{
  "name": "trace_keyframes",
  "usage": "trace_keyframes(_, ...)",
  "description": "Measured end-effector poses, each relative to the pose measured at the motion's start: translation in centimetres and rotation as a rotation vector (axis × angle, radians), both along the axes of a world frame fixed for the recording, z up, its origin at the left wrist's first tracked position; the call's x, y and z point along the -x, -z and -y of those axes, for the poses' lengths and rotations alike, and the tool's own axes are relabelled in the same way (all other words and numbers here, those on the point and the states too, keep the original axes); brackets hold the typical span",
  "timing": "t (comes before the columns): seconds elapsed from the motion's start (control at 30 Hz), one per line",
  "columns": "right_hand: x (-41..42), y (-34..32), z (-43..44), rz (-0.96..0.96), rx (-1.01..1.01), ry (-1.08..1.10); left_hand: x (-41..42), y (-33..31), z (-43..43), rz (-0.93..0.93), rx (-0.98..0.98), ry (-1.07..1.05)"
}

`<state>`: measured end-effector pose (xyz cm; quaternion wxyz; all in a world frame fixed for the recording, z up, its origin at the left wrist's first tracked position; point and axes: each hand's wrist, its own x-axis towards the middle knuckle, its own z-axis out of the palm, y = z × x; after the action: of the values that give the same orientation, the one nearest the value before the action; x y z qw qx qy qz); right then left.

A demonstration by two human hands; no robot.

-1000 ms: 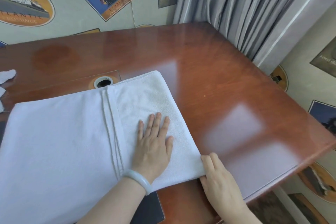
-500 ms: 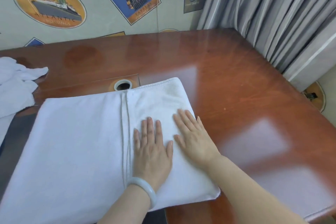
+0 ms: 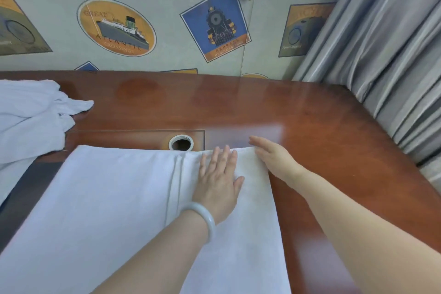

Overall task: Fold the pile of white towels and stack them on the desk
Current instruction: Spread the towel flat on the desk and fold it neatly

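A white towel (image 3: pixel 114 210) lies spread flat on the reddish-brown wooden desk (image 3: pixel 322 150), with a stitched band running across it near its right end. My left hand (image 3: pixel 219 181), a pale bangle on its wrist, presses flat on the towel's right part with fingers straight. At the towel's far right corner lies my right hand (image 3: pixel 272 155), fingers extended along the edge and reaching onto the bare wood. A crumpled pile of white towels (image 3: pixel 31 122) sits at the desk's left side.
A round cable hole (image 3: pixel 181 143) in a rectangular hatch lies just beyond the towel's far edge. Wallpaper with ship and train pictures backs the desk. Grey curtains (image 3: pixel 381 55) hang at the right. A dark item (image 3: pixel 31 188) shows under the towel's left edge.
My right hand slid from the towel's near right corner, across its surface, to the far right corner. My left hand moved toward the far edge. The camera tilted up.
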<state>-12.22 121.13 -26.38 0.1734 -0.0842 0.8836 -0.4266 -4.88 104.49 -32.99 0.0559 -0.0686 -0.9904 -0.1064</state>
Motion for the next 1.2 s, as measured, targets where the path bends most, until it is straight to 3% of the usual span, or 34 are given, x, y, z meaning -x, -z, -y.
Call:
trace_keyframes(0.07,2.0,0.2,0.5,0.068,-0.095,-0.078,0.1,0.9,0.2,-0.004,0.033,-0.013)
trace_keyframes(0.23,5.3,-0.5,1.5,-0.01,-0.382,-0.16,-0.3,1.6,0.3,-0.072,0.02,-0.095)
trace_keyframes(0.4,6.0,-0.7,2.2,0.03,-0.775,-0.294,-0.3,1.5,0.2,-0.06,-0.004,-0.128)
trace_keyframes(0.57,5.4,1.0,1.9,-0.158,-0.507,-0.155,-0.3,1.2,0.2,-0.022,0.0,-0.131)
trace_keyframes(0.63,4.6,1.7,2.3,-0.167,-0.587,-0.15,-0.3,1.1,0.2,-0.009,0.009,-0.135)
trace_keyframes(0.77,4.0,3.1,1.8,-0.393,-0.917,-0.181,-0.3,1.0,0.3,-0.001,0.048,-0.092)
trace_keyframes(0.87,4.3,3.5,1.2,-0.371,-0.833,-0.021,-0.4,0.8,0.3,0.008,0.054,-0.093)
trace_keyframes(0.97,2.8,3.3,0.8,-0.681,-0.747,0.076,-0.3,0.9,0.2,0.018,0.034,-0.112)
trace_keyframes(1.0,1.2,3.4,1.0,-0.707,-0.702,0.067,-0.2,0.9,0.2,0.013,0.033,-0.116)
trace_keyframes(1.07,-2.0,4.7,1.2,-0.679,-0.63,-0.04,-0.1,1.1,0.2,0.013,0.02,-0.12)
trace_keyframes(1.2,-4.2,6.3,1.3,-0.371,-0.602,-0.091,-0.2,1.2,0.2,0.03,0.031,-0.1)
